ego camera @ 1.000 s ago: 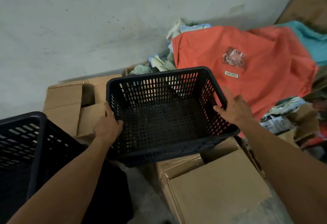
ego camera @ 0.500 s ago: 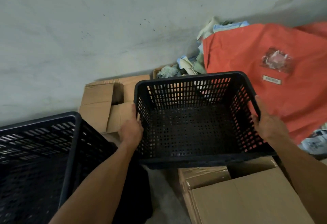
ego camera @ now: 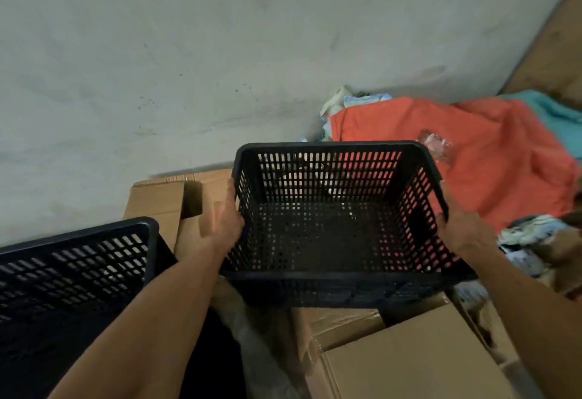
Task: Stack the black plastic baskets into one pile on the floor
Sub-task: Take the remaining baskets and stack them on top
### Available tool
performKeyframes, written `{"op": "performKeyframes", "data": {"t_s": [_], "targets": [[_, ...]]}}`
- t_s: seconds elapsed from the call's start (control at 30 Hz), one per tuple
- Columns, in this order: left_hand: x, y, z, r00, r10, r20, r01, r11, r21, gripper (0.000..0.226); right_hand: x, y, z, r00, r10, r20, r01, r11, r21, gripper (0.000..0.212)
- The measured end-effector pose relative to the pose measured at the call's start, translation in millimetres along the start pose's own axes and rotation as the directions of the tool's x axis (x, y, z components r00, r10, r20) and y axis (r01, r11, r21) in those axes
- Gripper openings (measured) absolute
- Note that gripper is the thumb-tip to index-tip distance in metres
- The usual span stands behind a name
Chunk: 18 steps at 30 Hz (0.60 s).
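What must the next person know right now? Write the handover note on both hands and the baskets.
Left hand: grip on the left wall of the held basket.
Right hand: grip on its right wall.
Held basket: empty, upright, in the air over the cardboard boxes.
Second basket: lower left, only partly in view.
Done: one basket picked up.
Left: carry it left and nest it in the second basket.

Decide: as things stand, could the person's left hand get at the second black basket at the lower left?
Probably yes, but not while busy. The left hand is pressed to the side of the held basket; nothing blocks the way to the second basket beside that forearm.
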<state>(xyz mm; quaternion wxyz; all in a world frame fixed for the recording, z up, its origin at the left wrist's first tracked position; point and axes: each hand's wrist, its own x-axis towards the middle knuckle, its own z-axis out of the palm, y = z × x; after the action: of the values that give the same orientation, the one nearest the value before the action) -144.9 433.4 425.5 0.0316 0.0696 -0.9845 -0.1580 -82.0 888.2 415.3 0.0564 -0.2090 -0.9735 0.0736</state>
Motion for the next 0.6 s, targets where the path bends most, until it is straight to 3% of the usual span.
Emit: {"op": "performKeyframes", "data": {"t_s": [0.17, 0.37, 0.6], "targets": [[15, 29, -92, 0.984, 0.158, -0.087, -0.154, 0.987, 0.046, 0.079, -28, -13, -87, 0.997, 0.039, -0.071, -0.037, 0.999, 0.034, 0.076], [19, 32, -232, 0.940, 0.275, -0.203, -0.256, 0.960, 0.116, 0.063, -62, -64, -217, 0.967, -0.017, -0.254, 0.039, 0.996, 0.081, 0.058], [3, -22, -392, 0.902, 0.297, -0.313, -0.264, 0.954, 0.142, 0.051, -84, -151, -347, 0.968, -0.024, -0.250, 0.040, 0.997, 0.058, 0.077]]}}
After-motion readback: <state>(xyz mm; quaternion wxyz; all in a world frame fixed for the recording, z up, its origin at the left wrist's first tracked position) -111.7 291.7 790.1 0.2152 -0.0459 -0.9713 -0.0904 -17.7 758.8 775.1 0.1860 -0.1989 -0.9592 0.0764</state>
